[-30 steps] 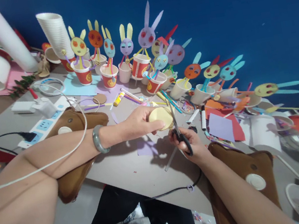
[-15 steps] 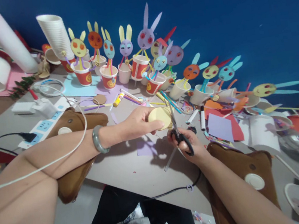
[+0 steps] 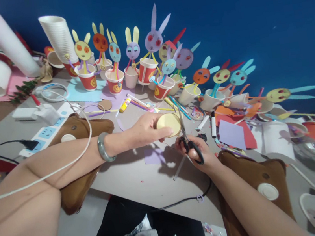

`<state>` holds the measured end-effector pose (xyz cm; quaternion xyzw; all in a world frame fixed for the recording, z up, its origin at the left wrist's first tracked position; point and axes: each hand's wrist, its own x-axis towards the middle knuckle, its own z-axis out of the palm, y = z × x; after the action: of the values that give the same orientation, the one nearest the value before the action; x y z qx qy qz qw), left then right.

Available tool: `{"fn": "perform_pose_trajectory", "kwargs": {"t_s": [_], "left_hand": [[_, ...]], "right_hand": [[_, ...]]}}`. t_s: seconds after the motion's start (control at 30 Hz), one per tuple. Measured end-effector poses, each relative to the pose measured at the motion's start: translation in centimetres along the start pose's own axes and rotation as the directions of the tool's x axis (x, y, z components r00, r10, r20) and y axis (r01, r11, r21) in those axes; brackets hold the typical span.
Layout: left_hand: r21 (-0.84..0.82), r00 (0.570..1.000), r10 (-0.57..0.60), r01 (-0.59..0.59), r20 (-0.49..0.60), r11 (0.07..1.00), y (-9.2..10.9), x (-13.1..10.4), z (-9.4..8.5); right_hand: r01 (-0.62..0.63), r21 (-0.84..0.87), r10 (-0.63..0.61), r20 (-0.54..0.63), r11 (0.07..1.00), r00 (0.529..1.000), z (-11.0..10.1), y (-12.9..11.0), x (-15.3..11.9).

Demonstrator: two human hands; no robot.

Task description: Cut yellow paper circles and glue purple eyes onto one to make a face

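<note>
A pale yellow paper disc (image 3: pixel 167 124) is pinched between the thumb and fingers of my left hand (image 3: pixel 149 129), above the table. Closed around the black handles of a pair of scissors (image 3: pixel 191 146) is my right hand (image 3: pixel 200 153). The scissor blades point away from me and lie at the disc's right edge; whether the paper is between them I cannot make out. Below the hands, a purple paper sheet (image 3: pixel 153 155) and a clear strip (image 3: pixel 180 168) lie on the table.
Paper cups (image 3: pixel 87 81) with paper rabbit heads on straws stand along the blue wall. A stack of white cups (image 3: pixel 58 40) rises at back left. A power strip (image 3: pixel 46 131) lies left, with a white cable crossing my left arm. Markers (image 3: pixel 213 124) and purple paper (image 3: pixel 232 134) lie right.
The scissors have shifted very slightly, and their blades sit closer together. My left hand and the disc stay almost in place.
</note>
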<state>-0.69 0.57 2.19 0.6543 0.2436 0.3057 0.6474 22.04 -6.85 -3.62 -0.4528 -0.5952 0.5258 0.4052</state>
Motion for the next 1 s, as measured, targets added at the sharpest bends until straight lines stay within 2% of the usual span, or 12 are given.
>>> {"fn": "perform_pose_trajectory", "kwargs": {"t_s": [0.43, 0.7, 1.0], "left_hand": [[-0.032, 1.000, 0.001, -0.002, -0.016, 0.999, -0.16, 0.10, -0.01], [-0.016, 0.999, -0.018, 0.017, -0.032, 1.000, 0.40, 0.04, 0.05], [-0.027, 0.998, -0.044, 0.043, -0.044, 0.999, -0.04, 0.07, 0.11]], "right_hand": [[-0.009, -0.014, 0.009, -0.004, 1.000, 1.000, 0.13, -0.25, 0.14], [-0.005, -0.009, 0.005, 0.004, 1.000, 1.000, 0.13, -0.10, 0.11], [-0.039, -0.011, 0.039, 0.005, 0.999, 0.999, 0.16, -0.23, 0.10]]}}
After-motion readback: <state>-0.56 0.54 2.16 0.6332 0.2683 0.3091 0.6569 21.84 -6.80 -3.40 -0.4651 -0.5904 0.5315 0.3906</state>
